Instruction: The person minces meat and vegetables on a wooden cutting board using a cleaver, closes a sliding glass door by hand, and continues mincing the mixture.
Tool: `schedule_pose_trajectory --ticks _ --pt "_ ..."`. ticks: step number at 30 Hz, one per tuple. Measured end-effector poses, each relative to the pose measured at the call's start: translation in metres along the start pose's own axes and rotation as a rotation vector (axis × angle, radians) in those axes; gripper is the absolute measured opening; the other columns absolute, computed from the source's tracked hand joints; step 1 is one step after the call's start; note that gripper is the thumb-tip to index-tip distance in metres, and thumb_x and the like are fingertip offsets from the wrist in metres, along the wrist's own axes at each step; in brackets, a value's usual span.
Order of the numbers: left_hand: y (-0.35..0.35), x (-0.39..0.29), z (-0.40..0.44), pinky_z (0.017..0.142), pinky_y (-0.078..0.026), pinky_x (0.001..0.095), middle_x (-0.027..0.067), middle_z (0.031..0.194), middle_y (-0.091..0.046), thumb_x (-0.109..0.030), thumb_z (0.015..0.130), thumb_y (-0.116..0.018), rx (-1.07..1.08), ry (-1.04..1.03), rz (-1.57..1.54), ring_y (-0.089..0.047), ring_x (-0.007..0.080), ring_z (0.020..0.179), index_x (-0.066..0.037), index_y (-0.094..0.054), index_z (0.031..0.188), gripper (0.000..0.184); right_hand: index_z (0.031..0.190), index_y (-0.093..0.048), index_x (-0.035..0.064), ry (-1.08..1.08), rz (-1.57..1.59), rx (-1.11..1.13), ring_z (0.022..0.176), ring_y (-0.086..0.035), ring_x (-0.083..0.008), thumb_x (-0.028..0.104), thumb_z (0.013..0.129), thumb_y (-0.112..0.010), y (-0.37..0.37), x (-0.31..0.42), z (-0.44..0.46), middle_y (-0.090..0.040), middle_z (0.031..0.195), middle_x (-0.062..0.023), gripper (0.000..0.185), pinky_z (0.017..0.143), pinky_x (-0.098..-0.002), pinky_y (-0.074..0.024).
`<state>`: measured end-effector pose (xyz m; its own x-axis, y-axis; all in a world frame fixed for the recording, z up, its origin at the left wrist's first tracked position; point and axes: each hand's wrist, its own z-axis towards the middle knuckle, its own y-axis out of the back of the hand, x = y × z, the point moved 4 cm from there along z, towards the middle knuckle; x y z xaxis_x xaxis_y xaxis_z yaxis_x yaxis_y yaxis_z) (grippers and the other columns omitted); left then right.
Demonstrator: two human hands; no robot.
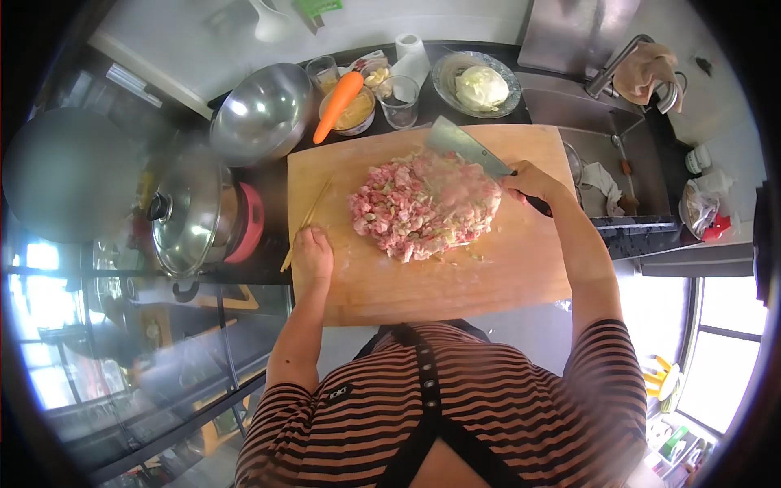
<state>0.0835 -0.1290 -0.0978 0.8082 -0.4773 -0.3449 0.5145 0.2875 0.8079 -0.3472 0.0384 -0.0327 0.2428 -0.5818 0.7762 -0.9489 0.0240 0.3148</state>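
My right hand (535, 183) is wrapped round the dark handle of a cleaver (468, 148), whose broad blade points up and left over the far right part of the chopped meat. The pink chopped meat (423, 207), with pale green bits mixed in, forms a wide heap on a wooden cutting board (455, 289). My left hand (313, 256) lies on the board's left side, fingers towards the far edge and seen foreshortened. Beside its fingertips, a pair of chopsticks (317, 205) lies slanted along the board's left edge.
Behind the board stand a steel bowl (264, 110), a carrot (338, 107) across a small bowl, a glass (399, 104) and a plate (506, 104) with a pale vegetable. At left is a lidded pot (191, 215); at right, a sink (598, 134) with a tap (614, 73).
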Motion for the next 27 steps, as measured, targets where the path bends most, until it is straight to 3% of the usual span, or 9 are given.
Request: schedule_pose_trajectory --ticks 11,14,17,20,23,27 --pt "0.007 -0.01 0.004 0.065 -0.044 0.0462 0.0183 0.081 -0.056 -0.022 0.088 -0.042 -0.007 -0.002 0.038 -0.055 0.0377 0.075 -0.003 -0.051 0.085 0.021 0.071 -0.058 -0.0008 0.116 -0.185 0.127 0.043 -0.05 -0.0139 0.015 0.076 -0.058 -0.005 0.036 0.046 -0.052 0.051 -0.006 0.017 0.041 -0.0279 -0.0405" --pt "0.006 -0.011 0.006 0.064 -0.043 0.046 0.0171 0.079 -0.056 -0.018 0.085 -0.043 -0.025 -0.008 0.066 -0.054 0.0368 0.073 -0.004 -0.052 0.081 0.017 0.08 -0.061 0.0003 0.108 -0.365 0.197 0.045 -0.051 -0.0133 0.017 0.075 -0.057 -0.012 0.049 0.04 -0.055 0.055 -0.0061 0.018 0.045 -0.0281 -0.0416" --pt "0.006 -0.011 0.004 0.064 -0.043 0.0457 0.0162 0.077 -0.056 -0.016 0.084 -0.044 -0.035 -0.008 0.101 -0.054 0.036 0.073 -0.004 -0.052 0.078 0.015 0.081 -0.061 0.0013 0.158 -0.475 0.111 0.05 -0.055 -0.0151 0.019 0.076 -0.057 -0.015 0.056 0.029 -0.058 0.058 -0.0079 0.019 0.048 -0.0299 -0.0435" --pt "0.008 -0.015 0.006 0.064 -0.043 0.0457 0.0158 0.077 -0.056 -0.016 0.084 -0.044 -0.043 -0.014 0.093 -0.054 0.0355 0.073 -0.004 -0.052 0.078 0.016 0.081 -0.064 0.0053 0.463 -0.619 -0.051 0.06 -0.06 -0.0215 0.019 0.075 -0.058 -0.022 0.061 0.008 -0.062 0.067 -0.0126 0.016 0.057 -0.0359 -0.0474" --pt "0.007 -0.011 0.005 0.064 -0.043 0.0459 0.0156 0.077 -0.056 -0.017 0.084 -0.045 -0.042 -0.018 0.089 -0.054 0.0352 0.073 -0.004 -0.052 0.079 0.016 0.091 -0.062 0.0099 0.457 -1.007 -0.176 0.07 -0.062 -0.0269 0.02 0.079 -0.056 -0.039 0.063 -0.023 -0.063 0.074 -0.0113 0.017 0.062 -0.0406 -0.0487" --pt "0.006 -0.009 0.006 0.065 -0.043 0.046 0.0155 0.078 -0.056 -0.017 0.084 -0.045 -0.025 0.013 0.058 -0.054 0.035 0.074 -0.005 -0.053 0.079 0.016 0.096 -0.057 0.0091 0.582 -1.168 -0.29 0.066 -0.061 -0.0289 0.018 0.081 -0.053 -0.067 0.041 -0.06 -0.06 0.072 -0.0096 0.018 0.057 -0.0404 -0.0499"
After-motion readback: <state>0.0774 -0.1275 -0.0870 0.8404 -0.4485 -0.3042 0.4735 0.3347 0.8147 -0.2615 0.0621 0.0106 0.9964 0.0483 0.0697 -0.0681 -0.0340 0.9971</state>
